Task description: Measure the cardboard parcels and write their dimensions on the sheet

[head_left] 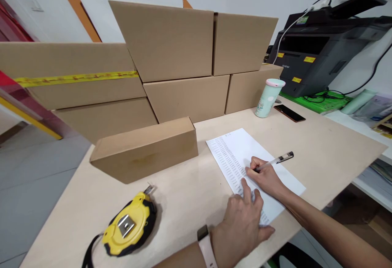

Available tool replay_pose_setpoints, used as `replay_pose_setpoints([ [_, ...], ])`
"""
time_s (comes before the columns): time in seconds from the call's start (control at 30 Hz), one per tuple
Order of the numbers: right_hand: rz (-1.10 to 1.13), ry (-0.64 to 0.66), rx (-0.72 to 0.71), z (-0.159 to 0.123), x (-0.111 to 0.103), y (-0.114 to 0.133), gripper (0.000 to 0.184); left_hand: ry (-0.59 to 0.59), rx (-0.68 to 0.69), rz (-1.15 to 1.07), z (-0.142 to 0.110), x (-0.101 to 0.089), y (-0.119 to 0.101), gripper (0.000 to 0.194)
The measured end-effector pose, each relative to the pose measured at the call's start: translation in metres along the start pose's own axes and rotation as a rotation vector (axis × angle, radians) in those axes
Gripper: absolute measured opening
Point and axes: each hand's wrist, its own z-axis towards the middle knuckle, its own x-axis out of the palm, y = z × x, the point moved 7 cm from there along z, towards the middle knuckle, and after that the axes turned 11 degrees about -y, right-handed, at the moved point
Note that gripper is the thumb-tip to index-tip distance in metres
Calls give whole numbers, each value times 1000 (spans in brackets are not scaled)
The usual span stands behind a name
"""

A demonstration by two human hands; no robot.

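Observation:
My right hand (266, 176) grips a clear-barrelled pen (277, 160), its tip down on a sheet of paper (260, 149). Columns of small print run down the sheet's left side. My left hand (243, 219) lies with fingers spread over the lower part of the sheet, touching it and covering some of the print. A watch with a pink strap (206, 243) is on my left wrist. Left of that hand, a yellow and black tape measure (130, 225) rests on the table, its metal end poking out and a black strap trailing.
A long narrow cardboard box (147, 153) lies on the table (333, 145). Behind it stand stacked cardboard boxes (186, 96), one with yellow tape (79, 78). A mint tumbler (269, 98) and a phone (289, 113) sit at the back right, near a black printer (318, 52).

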Motion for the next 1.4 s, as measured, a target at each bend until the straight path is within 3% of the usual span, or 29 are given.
replay_pose_setpoints([
  [1.4,-11,-36,-13,1,-3,2,29,-47,2,17,-2,-1,1,80],
])
